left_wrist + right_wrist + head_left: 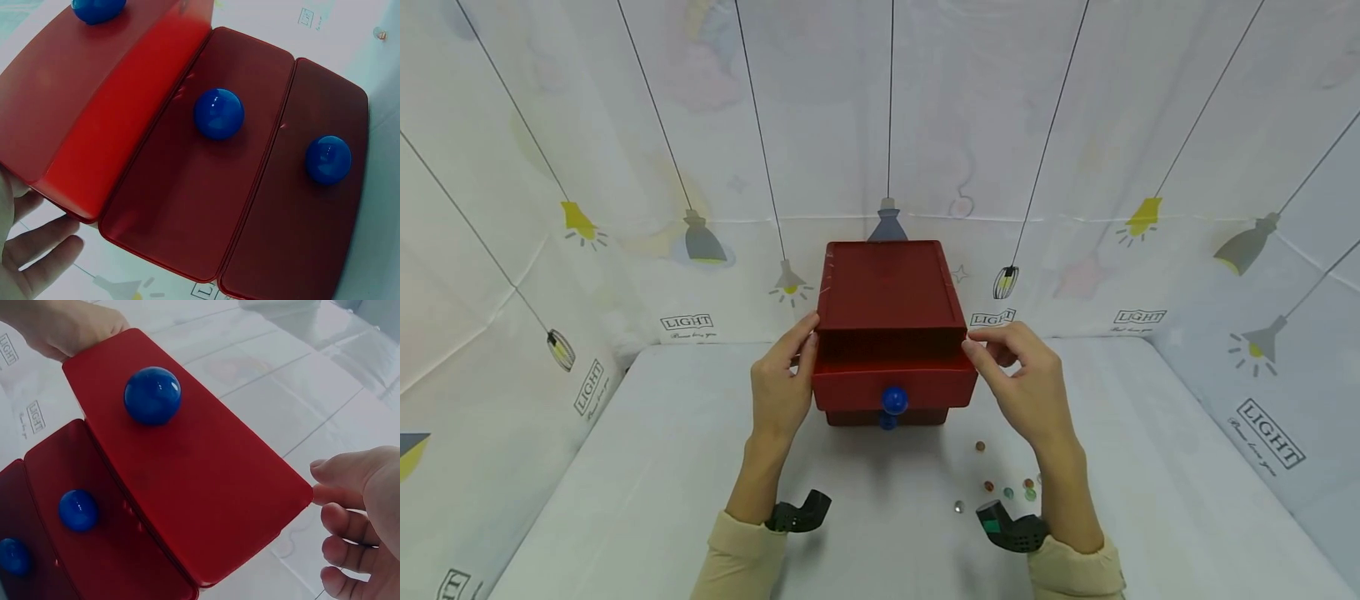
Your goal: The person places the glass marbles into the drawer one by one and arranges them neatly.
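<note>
A red chest of drawers (889,287) stands toward the far edge of the worktop (625,467), about midway between its left and right edges, its back close to the printed backdrop. It has three drawers, each with a round blue knob; the top drawer (895,385) is pulled partway out, so its front overhangs the two closed ones below. The left hand (782,383) lies against the left end of that drawer front, fingers mostly straight and pressed flat to the side, thumb near the chest's upper corner; it steadies rather than clasps. The right hand (1026,383) sits at the right end of the drawer front with its fingers loosely curled and its fingertips at the corner; the right wrist view shows a sliver of gap there, so whether it touches or only hovers cannot be told, and it grips nothing. Set on both ends like this, the hands would likely keep the drawer square in its slot, leaving the top knob (894,400) untouched. The middle knob (218,113) and bottom knob (328,159) show plainly in the left wrist view. A scatter of small coloured beads (1009,490) lies on the worktop toward its near edge, close beside the right forearm and well apart from the chest.
</note>
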A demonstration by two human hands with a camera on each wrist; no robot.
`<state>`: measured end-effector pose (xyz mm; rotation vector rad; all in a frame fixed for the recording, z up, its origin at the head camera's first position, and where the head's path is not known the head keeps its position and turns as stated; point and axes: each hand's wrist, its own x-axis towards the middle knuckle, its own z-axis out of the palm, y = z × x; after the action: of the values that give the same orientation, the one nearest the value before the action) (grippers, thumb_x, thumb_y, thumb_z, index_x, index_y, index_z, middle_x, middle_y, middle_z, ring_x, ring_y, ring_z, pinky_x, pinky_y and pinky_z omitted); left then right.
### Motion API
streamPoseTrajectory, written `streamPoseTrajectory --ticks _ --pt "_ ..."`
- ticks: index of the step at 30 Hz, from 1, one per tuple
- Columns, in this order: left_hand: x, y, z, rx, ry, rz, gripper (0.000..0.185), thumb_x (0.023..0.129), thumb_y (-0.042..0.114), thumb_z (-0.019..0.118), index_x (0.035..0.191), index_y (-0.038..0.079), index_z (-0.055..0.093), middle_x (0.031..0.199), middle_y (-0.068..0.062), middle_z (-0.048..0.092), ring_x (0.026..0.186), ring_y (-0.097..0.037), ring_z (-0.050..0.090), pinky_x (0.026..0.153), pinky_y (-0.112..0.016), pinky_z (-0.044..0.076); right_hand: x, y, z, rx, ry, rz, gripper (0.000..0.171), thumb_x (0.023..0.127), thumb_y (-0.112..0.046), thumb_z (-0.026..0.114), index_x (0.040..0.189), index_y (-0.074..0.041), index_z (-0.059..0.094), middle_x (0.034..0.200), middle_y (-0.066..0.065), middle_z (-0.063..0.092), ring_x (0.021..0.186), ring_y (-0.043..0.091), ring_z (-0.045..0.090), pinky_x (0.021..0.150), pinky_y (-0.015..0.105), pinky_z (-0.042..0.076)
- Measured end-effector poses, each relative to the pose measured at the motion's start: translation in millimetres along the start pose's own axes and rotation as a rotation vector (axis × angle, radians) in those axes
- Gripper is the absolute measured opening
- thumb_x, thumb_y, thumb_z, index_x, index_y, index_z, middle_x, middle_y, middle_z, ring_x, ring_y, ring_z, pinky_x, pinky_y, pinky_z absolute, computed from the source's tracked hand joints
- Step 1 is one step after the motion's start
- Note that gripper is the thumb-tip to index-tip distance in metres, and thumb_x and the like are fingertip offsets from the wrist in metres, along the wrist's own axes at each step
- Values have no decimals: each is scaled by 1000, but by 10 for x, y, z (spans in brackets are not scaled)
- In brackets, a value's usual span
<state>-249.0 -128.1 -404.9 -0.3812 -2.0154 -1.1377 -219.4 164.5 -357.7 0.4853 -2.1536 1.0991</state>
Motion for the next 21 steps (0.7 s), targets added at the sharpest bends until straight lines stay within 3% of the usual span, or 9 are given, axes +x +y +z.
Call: streamPoseTrajectory --ticks 10,21 --pt "10 5 2 -3 -4 1 35 102 14 58 136 13 64 133 -5 68 115 -18 70 84 -32 62 0 125 -69 -24 21 58 17 92 -12 72 109 -7 74 89 2 66 78 1 53 69 9 43" --pt "4 6 -7 -3 0 0 35 101 13 59 135 12 64 133 -6 68 113 -19 70 82 -33 62 -12 289 -125 -76 -12 165 24 97 -23 67 116 -11 72 97 4 70 79 2 53 68 11 43"
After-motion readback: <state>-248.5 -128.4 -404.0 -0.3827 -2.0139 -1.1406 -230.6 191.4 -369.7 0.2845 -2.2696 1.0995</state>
